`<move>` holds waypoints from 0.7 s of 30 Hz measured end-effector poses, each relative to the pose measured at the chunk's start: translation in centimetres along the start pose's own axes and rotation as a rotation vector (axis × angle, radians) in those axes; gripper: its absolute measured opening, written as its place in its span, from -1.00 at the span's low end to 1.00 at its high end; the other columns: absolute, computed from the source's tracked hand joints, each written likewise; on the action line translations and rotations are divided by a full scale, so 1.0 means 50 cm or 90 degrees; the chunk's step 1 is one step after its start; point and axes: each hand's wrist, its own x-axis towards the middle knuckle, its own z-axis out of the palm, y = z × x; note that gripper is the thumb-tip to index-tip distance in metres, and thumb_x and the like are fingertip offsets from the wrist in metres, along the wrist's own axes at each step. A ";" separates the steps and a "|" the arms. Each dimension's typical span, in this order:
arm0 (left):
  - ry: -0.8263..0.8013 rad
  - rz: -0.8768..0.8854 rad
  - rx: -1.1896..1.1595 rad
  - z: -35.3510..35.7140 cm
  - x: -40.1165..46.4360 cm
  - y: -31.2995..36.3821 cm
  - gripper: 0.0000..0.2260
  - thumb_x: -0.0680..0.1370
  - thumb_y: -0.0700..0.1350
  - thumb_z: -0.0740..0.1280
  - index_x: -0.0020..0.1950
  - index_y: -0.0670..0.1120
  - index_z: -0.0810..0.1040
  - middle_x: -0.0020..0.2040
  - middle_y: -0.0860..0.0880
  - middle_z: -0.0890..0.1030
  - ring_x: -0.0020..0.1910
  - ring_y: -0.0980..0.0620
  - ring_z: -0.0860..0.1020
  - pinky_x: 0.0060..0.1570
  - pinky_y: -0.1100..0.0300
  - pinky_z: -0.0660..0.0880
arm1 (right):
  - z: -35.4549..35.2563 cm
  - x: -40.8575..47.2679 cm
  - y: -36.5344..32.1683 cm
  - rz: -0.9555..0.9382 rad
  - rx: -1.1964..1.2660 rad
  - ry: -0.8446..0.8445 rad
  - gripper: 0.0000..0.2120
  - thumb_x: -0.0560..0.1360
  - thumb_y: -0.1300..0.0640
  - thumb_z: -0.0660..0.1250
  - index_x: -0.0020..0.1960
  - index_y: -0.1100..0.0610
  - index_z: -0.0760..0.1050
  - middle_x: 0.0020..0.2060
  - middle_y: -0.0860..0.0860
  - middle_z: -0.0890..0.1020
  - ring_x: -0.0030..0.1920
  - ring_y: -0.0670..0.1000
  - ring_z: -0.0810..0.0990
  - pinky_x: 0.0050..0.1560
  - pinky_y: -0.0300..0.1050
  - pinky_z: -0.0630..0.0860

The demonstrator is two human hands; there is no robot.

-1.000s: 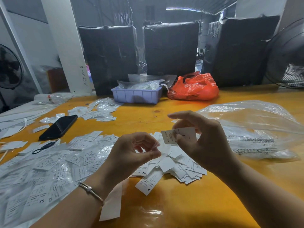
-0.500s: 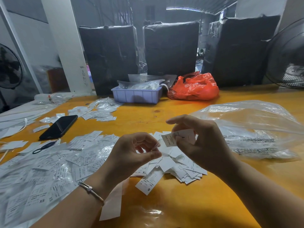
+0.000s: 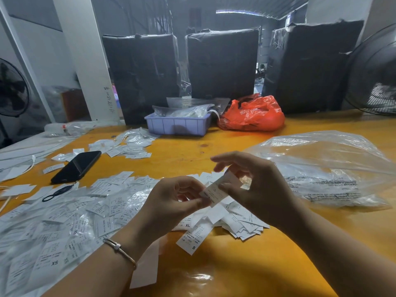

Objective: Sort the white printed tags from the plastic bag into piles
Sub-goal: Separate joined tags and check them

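Orange worktop (image 3: 246, 273), tags strewn left and near. My left hand (image 3: 171, 202) and right hand (image 3: 255, 189) both pinch one tag (image 3: 214, 192) above the near pile (image 3: 233, 224); plastic bag (image 3: 327, 168) sits right. Risk: misreading its size, dropping it into the wrong pile.

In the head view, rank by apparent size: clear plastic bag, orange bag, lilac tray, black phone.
1. Clear plastic bag, though it lies nearest the camera.
2. Crumpled orange plastic bag.
3. Lilac plastic tray and black phone: look alike, and the phone is nearer, so unranked.
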 end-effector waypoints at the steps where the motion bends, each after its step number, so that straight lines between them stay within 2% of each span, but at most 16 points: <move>1: 0.002 -0.010 -0.030 -0.001 0.000 0.001 -0.92 0.41 -0.23 0.51 -0.13 -0.09 0.68 -0.17 -0.02 0.71 -0.15 -0.02 0.66 -0.08 0.03 0.60 | -0.001 0.001 0.000 0.022 0.040 0.015 -0.53 0.34 0.37 0.49 0.17 0.03 0.56 -0.06 -0.08 0.66 -0.11 -0.07 0.65 -0.06 -0.10 0.60; 4: -0.006 -0.035 -0.088 0.000 0.000 0.004 -0.93 0.42 -0.27 0.49 -0.13 -0.17 0.67 -0.18 -0.10 0.71 -0.14 -0.09 0.67 -0.03 0.04 0.59 | 0.005 -0.001 -0.007 0.048 0.098 0.018 -0.55 0.34 0.39 0.49 0.15 0.05 0.57 -0.09 -0.04 0.68 -0.13 -0.10 0.68 -0.05 -0.11 0.61; 8: -0.004 -0.046 -0.108 -0.001 0.000 0.007 -0.93 0.43 -0.27 0.47 -0.11 -0.18 0.67 -0.17 -0.10 0.71 -0.14 -0.09 0.67 -0.05 0.12 0.61 | 0.012 -0.005 -0.010 0.050 0.048 0.034 -0.61 0.36 0.27 0.50 0.16 0.06 0.57 -0.10 -0.07 0.67 -0.14 -0.16 0.64 -0.10 -0.26 0.59; 10: 0.017 -0.055 -0.115 -0.004 0.002 0.006 -0.93 0.43 -0.25 0.48 -0.10 -0.16 0.68 -0.17 -0.10 0.71 -0.14 -0.09 0.66 -0.08 0.19 0.61 | 0.003 -0.001 -0.001 0.073 0.043 0.069 -0.69 0.38 0.25 0.49 0.10 0.06 0.60 -0.16 -0.08 0.67 -0.18 -0.17 0.62 -0.16 -0.31 0.54; 13: 0.019 -0.062 -0.125 -0.006 0.001 0.006 -0.93 0.42 -0.25 0.49 -0.11 -0.16 0.68 -0.17 -0.08 0.72 -0.17 -0.02 0.67 -0.12 0.26 0.57 | -0.003 0.001 0.007 0.086 0.046 0.083 -0.78 0.37 0.33 0.47 -0.04 0.09 0.65 -0.23 -0.07 0.69 -0.20 -0.17 0.61 -0.16 -0.35 0.50; 15: 0.005 -0.068 -0.129 -0.003 0.000 0.007 -0.91 0.41 -0.22 0.49 -0.11 -0.16 0.67 -0.16 -0.06 0.72 -0.15 0.00 0.68 -0.10 0.24 0.58 | 0.000 0.001 0.005 0.081 0.050 0.079 -0.81 0.37 0.33 0.47 -0.09 0.10 0.67 -0.24 -0.07 0.69 -0.21 -0.16 0.61 -0.17 -0.38 0.49; 18: -0.002 -0.076 -0.130 -0.002 0.000 0.006 -0.81 0.36 -0.10 0.50 -0.10 -0.15 0.66 -0.13 -0.06 0.73 -0.11 -0.01 0.69 -0.03 0.16 0.62 | 0.005 0.000 0.003 0.070 0.035 0.061 -0.83 0.38 0.30 0.47 -0.11 0.08 0.68 -0.25 -0.08 0.69 -0.20 -0.15 0.61 -0.21 -0.32 0.52; 21: -0.008 -0.079 -0.133 -0.002 0.000 0.005 -0.84 0.35 -0.09 0.50 -0.12 -0.10 0.67 -0.13 -0.05 0.73 -0.10 -0.01 0.69 -0.04 0.17 0.62 | 0.000 0.001 0.007 0.081 0.070 0.066 -0.83 0.37 0.34 0.47 -0.13 0.11 0.68 -0.26 -0.04 0.70 -0.22 -0.13 0.61 -0.18 -0.30 0.53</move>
